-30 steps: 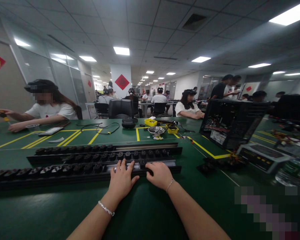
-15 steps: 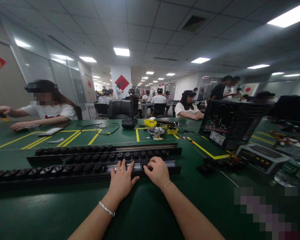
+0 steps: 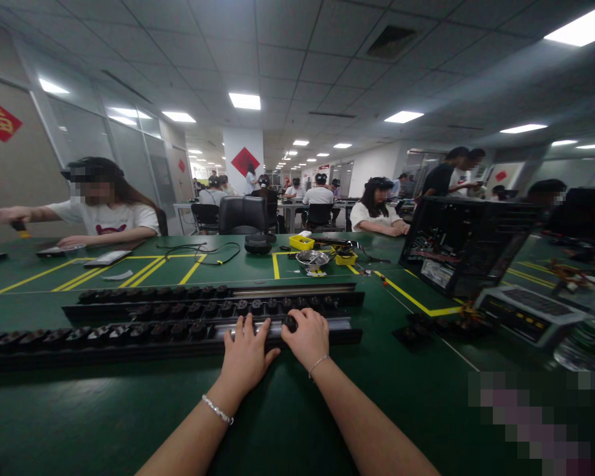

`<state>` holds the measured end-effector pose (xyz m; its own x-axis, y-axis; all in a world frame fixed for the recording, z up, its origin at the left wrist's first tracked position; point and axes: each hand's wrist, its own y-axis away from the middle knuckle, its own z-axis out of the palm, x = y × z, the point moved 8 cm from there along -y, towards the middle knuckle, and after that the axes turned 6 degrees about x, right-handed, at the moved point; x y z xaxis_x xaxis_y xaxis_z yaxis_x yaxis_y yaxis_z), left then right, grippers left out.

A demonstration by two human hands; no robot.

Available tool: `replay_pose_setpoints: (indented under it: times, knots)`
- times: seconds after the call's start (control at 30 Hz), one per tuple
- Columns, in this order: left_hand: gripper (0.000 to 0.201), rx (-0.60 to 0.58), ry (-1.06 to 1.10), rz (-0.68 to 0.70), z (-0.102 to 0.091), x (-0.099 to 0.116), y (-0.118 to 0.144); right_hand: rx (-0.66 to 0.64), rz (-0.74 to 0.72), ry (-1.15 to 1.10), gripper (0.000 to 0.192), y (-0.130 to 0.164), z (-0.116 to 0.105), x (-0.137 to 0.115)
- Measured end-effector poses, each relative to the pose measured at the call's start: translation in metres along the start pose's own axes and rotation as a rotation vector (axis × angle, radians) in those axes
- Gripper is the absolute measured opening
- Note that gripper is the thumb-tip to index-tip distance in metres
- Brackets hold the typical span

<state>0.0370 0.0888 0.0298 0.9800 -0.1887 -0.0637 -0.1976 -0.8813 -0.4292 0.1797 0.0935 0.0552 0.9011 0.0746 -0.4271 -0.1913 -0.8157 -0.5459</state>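
Two long black rails lie across the green table. The near rail (image 3: 104,347) carries a row of small black round parts (image 3: 129,332) on its left half and a bare silver slot (image 3: 340,324) at its right end. My left hand (image 3: 245,357) rests flat on the near rail, fingers spread over the slot. My right hand (image 3: 305,337) sits beside it, fingers curled around one black round part (image 3: 290,323) on the rail. The far rail (image 3: 213,299) also holds rows of such parts.
An open black computer case (image 3: 463,244) stands at the right, a flat grey unit (image 3: 525,311) before it. A metal bowl (image 3: 312,258) and yellow boxes (image 3: 300,242) sit mid-table. A person (image 3: 104,211) works at the far left; others sit behind.
My right hand slid a little left along the near rail and closed on a black part. My left hand stayed on the rail. The view shifted slightly right.
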Motion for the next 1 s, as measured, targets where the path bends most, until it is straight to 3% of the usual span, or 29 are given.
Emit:
replay_pose_setpoints:
  times: [0.6, 1.0]
  knots:
    - [0.062, 0.028, 0.003, 0.001, -0.0001, 0.0004, 0.0001, 0.012, -0.004, 0.027, 0.021, -0.0029, -0.0031, 0.0051]
    - [0.063, -0.035, 0.007, -0.021, -0.0014, -0.0013, 0.0002, -0.004, 0.034, 0.084, 0.02, -0.0045, -0.0012, 0.0068]
